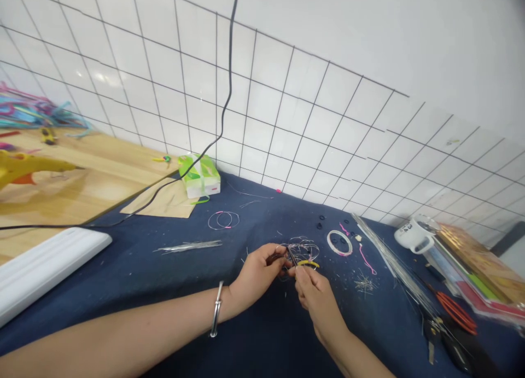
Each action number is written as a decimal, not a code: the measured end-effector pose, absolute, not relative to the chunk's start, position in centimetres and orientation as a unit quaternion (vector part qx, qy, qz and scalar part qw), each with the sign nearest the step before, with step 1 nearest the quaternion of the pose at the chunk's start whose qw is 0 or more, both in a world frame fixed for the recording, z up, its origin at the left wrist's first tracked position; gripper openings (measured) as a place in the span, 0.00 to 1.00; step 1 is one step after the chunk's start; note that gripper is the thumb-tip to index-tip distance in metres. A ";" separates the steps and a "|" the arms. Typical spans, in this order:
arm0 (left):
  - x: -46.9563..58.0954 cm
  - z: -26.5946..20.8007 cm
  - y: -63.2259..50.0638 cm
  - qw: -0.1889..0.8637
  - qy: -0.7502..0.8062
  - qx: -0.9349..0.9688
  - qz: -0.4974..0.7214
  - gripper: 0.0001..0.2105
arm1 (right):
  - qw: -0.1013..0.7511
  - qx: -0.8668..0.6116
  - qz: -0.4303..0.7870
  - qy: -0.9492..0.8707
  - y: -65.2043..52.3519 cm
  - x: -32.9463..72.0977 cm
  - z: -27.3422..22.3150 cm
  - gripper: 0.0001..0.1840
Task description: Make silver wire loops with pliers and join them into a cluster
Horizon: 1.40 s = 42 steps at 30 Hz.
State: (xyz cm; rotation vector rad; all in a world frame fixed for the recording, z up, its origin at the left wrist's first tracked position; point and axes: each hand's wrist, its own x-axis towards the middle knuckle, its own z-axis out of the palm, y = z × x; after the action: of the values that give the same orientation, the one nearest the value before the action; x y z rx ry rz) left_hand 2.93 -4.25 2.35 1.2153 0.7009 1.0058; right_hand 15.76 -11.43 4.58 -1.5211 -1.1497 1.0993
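Close together at the middle of the navy cloth, both my hands are at work on fine wire. My left hand (266, 262) is closed in a pinch on thin wire, most of it hidden by the fingers. My right hand (314, 290) grips small pliers (308, 263) with a curved yellow handle; their slim dark jaws reach to the left fingertips. Just behind the hands lies a tangle of silvery wire loops (305, 248). A white ring-shaped roll (339, 243) sits to the right, beside small black rings and pink twisted pieces (367, 259).
Cut wires (191, 247) and a wire ring (223, 220) lie left. A tissue pack (199, 175), power strip (53, 268) and yellow glue gun (33, 167) are farther left. Right are a long wire bundle (394, 263), orange-handled tool (456, 312) and mug (415, 234). A black cable (225, 104) hangs down.
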 end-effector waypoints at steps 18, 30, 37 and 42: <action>2.7 2.4 -3.9 0.643 0.340 0.537 0.427 0.08 | 0.494 -0.497 0.640 -0.315 -11.8 15.5 5.0 0.22; 2.7 3.3 -4.6 0.654 0.349 0.531 0.411 0.06 | 0.521 -0.495 0.635 -0.283 -12.8 13.7 5.1 0.17; 2.9 2.9 -4.3 0.653 0.343 0.532 0.416 0.06 | 0.500 -0.541 0.594 -0.323 -12.6 14.2 5.2 0.16; 2.9 1.7 -4.1 0.588 0.346 0.588 0.435 0.07 | 0.484 -0.554 0.586 -0.340 -12.3 14.9 5.4 0.17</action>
State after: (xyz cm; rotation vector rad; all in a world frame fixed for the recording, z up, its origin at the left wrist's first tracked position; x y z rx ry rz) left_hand 2.92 -4.12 1.68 1.3686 0.8050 1.0134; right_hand 14.93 -12.34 5.40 -1.3486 -0.8284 1.4267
